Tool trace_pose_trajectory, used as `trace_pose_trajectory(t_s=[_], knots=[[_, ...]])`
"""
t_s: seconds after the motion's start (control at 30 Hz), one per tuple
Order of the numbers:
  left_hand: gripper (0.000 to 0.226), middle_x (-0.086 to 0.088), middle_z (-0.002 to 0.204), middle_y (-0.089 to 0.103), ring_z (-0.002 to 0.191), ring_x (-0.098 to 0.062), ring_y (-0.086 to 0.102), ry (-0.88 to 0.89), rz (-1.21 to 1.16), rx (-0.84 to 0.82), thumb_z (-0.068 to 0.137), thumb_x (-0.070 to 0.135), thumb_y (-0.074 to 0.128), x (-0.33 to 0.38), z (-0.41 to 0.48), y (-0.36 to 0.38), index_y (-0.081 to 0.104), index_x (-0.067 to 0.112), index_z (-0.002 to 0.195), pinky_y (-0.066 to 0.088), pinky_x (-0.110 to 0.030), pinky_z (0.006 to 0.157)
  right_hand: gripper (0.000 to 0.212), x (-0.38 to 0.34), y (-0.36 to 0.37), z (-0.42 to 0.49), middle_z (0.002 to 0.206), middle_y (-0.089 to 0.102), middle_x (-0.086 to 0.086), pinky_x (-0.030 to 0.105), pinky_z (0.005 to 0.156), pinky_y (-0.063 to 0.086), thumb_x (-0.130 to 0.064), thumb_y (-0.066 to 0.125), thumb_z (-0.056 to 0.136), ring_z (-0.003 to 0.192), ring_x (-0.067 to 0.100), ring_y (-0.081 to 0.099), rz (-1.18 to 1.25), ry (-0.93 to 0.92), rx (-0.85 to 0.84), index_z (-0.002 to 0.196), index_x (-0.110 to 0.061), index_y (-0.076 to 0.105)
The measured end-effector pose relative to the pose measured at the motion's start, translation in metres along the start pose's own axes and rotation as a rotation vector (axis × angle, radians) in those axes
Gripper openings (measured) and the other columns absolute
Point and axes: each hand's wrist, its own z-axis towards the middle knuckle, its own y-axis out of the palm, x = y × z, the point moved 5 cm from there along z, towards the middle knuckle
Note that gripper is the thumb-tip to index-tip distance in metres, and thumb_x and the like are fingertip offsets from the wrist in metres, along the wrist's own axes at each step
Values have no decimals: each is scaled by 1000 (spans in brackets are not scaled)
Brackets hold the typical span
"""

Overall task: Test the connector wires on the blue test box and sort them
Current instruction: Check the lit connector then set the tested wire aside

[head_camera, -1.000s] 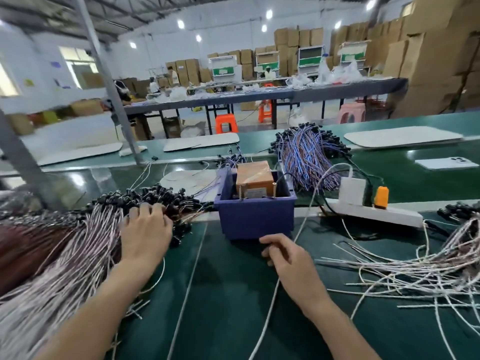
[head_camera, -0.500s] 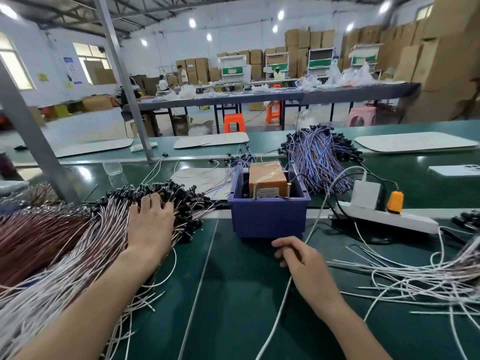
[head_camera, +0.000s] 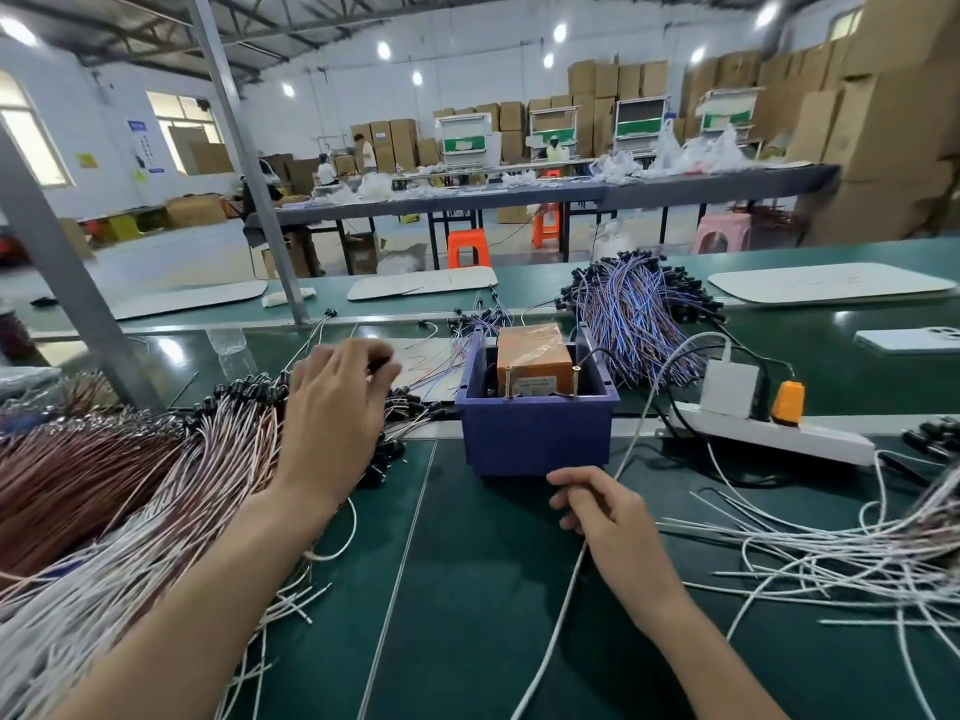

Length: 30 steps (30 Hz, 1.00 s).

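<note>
Left hand (head_camera: 332,413) raised off wire pile (head_camera: 156,485), connectors (head_camera: 244,392) far-side, grip unclear; right hand (head_camera: 618,522) pinching white cable (head_camera: 550,641).

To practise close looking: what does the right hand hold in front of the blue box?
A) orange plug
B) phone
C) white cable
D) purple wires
C: the right hand curls its fingers round the white cable in front of the blue box.

A white power strip (head_camera: 821,441) lies near a phone (head_camera: 909,339); an orange stool (head_camera: 468,247) stands behind.
</note>
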Motion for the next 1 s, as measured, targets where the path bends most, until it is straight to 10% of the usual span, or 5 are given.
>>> trace_pose_trajectory(t_s=[0.23, 0.43, 0.77, 0.9, 1.0], knots=[[16, 52, 104, 44, 102, -9, 53, 89, -505, -5, 94, 18, 67, 123, -33, 29, 69, 18, 110, 40, -14, 93, 37, -8, 0, 5, 104, 76, 12, 35, 83, 51, -32, 43, 103, 91, 21, 70, 471, 95, -8, 118, -13, 72], [34, 32, 106, 52, 111, 0, 51, -31, -661, -349, 97, 13, 61, 152, -86, 100, 63, 25, 128, 40, -14, 99, 61, -11, -7, 2, 126, 70, 16, 45, 104, 46, -54, 48, 90, 120, 27, 66, 815, 176, -41, 131, -12, 63], [22, 23, 116, 65, 101, 7, 62, -40, -718, -277, 103, 27, 46, 151, -107, 104, 57, 35, 121, 51, -17, 86, 25, 2, -22, 10, 67, 62, 3, 34, 74, 56, -37, 54, 100, 71, 15, 72, 922, 284, 219, 105, -19, 70], [13, 25, 71, 64, 57, -3, 57, -187, -735, -322, 100, 36, 41, 142, -113, 109, 52, 36, 106, 43, -16, 55, 24, 6, -29, 15, 48, 29, -7, 19, 45, 44, -34, 49, 103, 40, 5, 34, 1104, 261, 264, 102, -16, 65], [13, 3, 73, 71, 57, -18, 64, -505, -821, -394, 105, 34, 42, 125, -116, 120, 54, 40, 104, 54, -34, 54, 33, 8, -31, 13, 42, 21, -8, 20, 34, 24, -38, 51, 100, 43, 9, 8, 1170, 253, 242, 84, -17, 72]])
